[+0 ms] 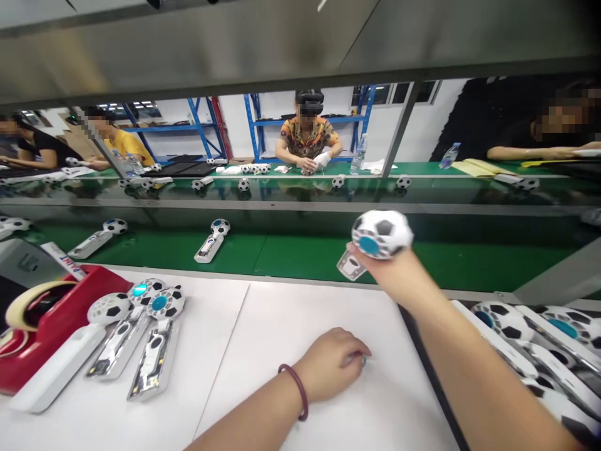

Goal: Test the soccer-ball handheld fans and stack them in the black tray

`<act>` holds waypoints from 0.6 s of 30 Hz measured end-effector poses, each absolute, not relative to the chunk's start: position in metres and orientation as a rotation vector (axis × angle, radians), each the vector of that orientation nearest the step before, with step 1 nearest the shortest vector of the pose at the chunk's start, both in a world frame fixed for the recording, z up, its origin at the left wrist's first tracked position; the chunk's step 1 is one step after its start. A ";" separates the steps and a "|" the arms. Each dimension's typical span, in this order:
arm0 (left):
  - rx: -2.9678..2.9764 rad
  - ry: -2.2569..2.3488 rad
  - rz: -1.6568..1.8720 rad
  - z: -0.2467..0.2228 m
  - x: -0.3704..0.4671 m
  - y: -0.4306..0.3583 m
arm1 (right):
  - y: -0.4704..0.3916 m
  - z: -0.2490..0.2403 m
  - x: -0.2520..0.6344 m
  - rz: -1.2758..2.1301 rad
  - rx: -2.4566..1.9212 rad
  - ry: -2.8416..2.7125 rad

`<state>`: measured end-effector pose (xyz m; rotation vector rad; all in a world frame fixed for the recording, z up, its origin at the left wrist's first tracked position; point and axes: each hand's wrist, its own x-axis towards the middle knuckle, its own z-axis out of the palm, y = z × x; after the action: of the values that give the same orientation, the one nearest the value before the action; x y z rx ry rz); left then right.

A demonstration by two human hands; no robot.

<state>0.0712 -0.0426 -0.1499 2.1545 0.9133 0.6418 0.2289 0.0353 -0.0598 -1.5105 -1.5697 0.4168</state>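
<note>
My right hand (392, 266) reaches over the green conveyor belt, closed on a soccer-ball handheld device (382, 233). Its ball head has black patches and a teal disc, and part of its handle shows below my fingers, which the ball partly hides. Low on the white worktop (263, 326) rests my left hand (331, 363), fingers curled together. Something small and shiny shows at its fingertips, too small to name. To the left lie three similar devices (159, 351); two have open handles with inner parts showing, and one has a plain white handle (66, 366).
A red tape dispenser (56, 319) stands at the left edge. More devices (516, 338) are piled at the right, beyond a dark edge. Several others lie on the green belt (277, 250). Co-workers (307, 134) sit across the line, and a metal shelf (235, 44) hangs overhead.
</note>
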 end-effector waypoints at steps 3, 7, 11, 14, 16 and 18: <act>2.157 0.925 0.645 -0.151 0.071 -0.043 | 0.076 -0.101 0.216 0.594 -1.750 -1.523; 2.146 0.939 0.649 -0.151 0.071 -0.044 | 0.085 -0.143 0.217 0.603 -1.881 -1.572; 2.123 0.948 0.636 -0.151 0.071 -0.044 | 0.066 -0.141 0.208 0.673 -1.793 -1.851; 2.114 0.949 0.640 -0.150 0.071 -0.044 | 0.056 -0.134 0.199 0.932 -1.579 -2.093; 2.107 0.950 0.638 -0.150 0.071 -0.043 | 0.054 -0.131 0.196 1.031 -1.436 -2.217; 2.098 0.957 0.635 -0.150 0.071 -0.044 | 0.053 -0.131 0.197 1.058 -1.381 -2.260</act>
<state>0.0707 -0.0435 -0.1496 2.0983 0.9574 0.6346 0.1966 0.0527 -0.1308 -1.3807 -2.2596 1.0583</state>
